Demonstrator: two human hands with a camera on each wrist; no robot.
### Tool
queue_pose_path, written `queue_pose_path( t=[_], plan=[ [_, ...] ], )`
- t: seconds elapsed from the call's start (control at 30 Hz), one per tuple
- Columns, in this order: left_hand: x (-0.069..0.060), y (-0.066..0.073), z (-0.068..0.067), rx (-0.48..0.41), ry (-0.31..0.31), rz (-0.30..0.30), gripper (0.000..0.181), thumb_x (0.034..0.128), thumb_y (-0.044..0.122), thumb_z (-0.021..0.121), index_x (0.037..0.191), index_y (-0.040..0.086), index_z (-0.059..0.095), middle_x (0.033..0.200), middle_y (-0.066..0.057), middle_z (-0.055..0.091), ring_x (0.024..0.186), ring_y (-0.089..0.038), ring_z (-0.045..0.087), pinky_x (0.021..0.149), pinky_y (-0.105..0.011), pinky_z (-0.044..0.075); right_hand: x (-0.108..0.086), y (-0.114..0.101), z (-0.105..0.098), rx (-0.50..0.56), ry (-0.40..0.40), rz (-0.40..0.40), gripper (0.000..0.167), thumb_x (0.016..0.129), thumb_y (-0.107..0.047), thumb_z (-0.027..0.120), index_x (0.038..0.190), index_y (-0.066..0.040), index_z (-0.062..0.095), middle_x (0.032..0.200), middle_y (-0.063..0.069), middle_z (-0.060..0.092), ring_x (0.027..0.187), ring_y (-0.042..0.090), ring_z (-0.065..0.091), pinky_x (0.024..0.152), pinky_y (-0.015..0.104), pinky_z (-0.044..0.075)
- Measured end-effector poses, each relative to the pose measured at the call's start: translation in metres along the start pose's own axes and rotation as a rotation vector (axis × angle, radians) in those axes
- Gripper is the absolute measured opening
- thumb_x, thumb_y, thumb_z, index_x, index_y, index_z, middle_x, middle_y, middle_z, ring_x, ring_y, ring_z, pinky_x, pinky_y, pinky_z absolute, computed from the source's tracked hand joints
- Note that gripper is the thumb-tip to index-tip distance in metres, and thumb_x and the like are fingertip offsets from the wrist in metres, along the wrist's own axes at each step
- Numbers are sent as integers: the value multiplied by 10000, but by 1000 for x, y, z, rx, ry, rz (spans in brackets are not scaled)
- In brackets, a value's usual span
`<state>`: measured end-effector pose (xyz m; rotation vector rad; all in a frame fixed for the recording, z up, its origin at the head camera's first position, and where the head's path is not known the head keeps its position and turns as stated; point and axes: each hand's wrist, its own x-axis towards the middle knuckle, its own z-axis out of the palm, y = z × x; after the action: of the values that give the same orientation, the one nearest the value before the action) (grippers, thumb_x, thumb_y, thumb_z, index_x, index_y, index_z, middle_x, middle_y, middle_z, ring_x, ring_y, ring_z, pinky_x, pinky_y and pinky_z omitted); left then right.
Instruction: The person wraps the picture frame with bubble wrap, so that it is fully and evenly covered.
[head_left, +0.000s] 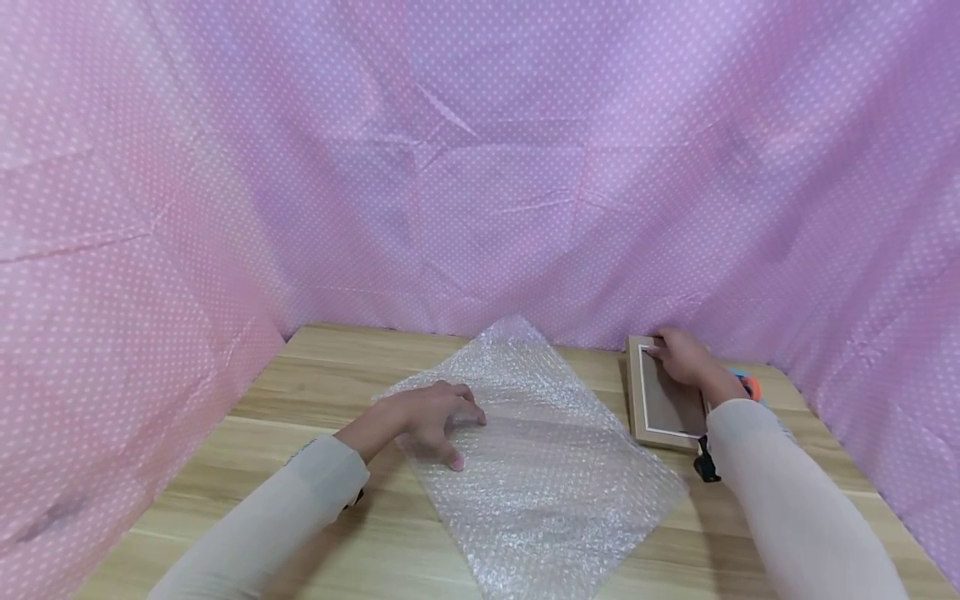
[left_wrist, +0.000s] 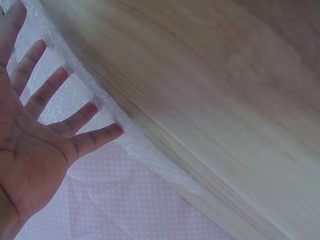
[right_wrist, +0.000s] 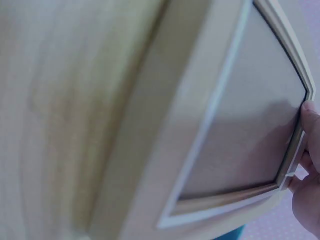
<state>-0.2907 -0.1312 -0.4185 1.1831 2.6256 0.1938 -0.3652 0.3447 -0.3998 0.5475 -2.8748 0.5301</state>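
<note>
A sheet of clear bubble wrap (head_left: 540,467) lies flat on the wooden table, turned cornerwise. My left hand (head_left: 438,417) rests on its left part with fingers spread; in the left wrist view the fingertips (left_wrist: 117,130) touch the sheet near its edge. To the right of the sheet is a light wooden picture frame (head_left: 639,400) with a white inner border and a brownish panel. My right hand (head_left: 686,358) grips the frame's far edge, thumb on the front; the right wrist view shows the thumb (right_wrist: 309,112) at the rim and other fingers behind.
Behind the right forearm, an orange and blue object (head_left: 750,386) is partly hidden. Pink dotted cloth (head_left: 495,208) hangs around the back and sides of the table (head_left: 300,400). Black wrist gear (head_left: 705,462) shows under the right sleeve.
</note>
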Motion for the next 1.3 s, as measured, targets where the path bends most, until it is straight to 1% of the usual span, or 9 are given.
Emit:
queue_pose_path(
  t=[0.17,0.27,0.43,0.63,0.8,0.93,1.1,1.2,1.3],
  plan=[
    [1,0,0,-3,-4,-2,762,722,616,849,1403,373,609,1405,59,531,1296,-230,479,1059,-447,452,0,-4,-15,20,34,-56,293,994,-67,640,1179,156,600,1118,349,644,1098,535,589,984,646,435],
    [0,0,0,-11,-6,-3,766,719,620,849,1403,370,610,1400,63,532,1299,-231,477,1061,-450,450,0,-7,-25,18,40,-95,269,978,-45,663,1154,156,635,1085,325,669,1049,502,617,946,630,465],
    [0,1,-1,-7,-2,-3,762,715,620,853,1396,377,613,1393,71,534,1292,-223,478,1058,-447,450,-2,-16,-43,3,41,-140,201,957,-31,694,1088,122,691,993,240,705,940,400,642,860,578,497],
    [-1,1,-2,-10,0,6,754,720,603,858,1395,368,616,1387,67,538,1283,-217,481,1057,-444,450,-9,-29,-66,2,-5,-126,228,967,-75,704,1131,83,711,1049,211,729,954,347,665,847,543,522],
    [-2,2,-3,-16,-3,15,746,731,588,857,1396,351,618,1376,56,544,1270,-222,485,1047,-449,457,-16,-30,-80,-2,13,-173,209,959,-64,713,1131,52,735,1053,179,739,958,324,681,836,525,561],
    [-3,2,-3,-9,1,15,744,727,586,861,1392,355,621,1375,57,546,1268,-223,487,1048,-446,456,-22,-28,-87,-11,50,-211,181,956,-33,702,1120,16,760,1028,134,752,900,216,666,784,440,584],
    [-2,1,-2,-12,12,26,739,730,578,860,1390,341,625,1363,52,551,1263,-219,490,1047,-433,455,-30,-25,-94,-4,88,-238,183,938,-13,715,1110,-17,777,1000,99,760,844,66,627,722,295,562],
    [-2,1,-1,-11,15,28,741,729,577,860,1390,336,626,1357,54,553,1257,-210,491,1047,-423,454,-35,-26,-97,8,98,-233,188,942,-15,713,1118,-31,777,1010,113,754,824,48,617,689,253,544],
    [-2,2,-2,-17,16,26,738,728,574,863,1385,330,630,1353,53,556,1254,-211,494,1045,-424,455,-39,-28,-101,18,102,-220,201,957,-20,697,1144,-31,769,1073,175,744,833,80,628,669,246,538]
  ],
)
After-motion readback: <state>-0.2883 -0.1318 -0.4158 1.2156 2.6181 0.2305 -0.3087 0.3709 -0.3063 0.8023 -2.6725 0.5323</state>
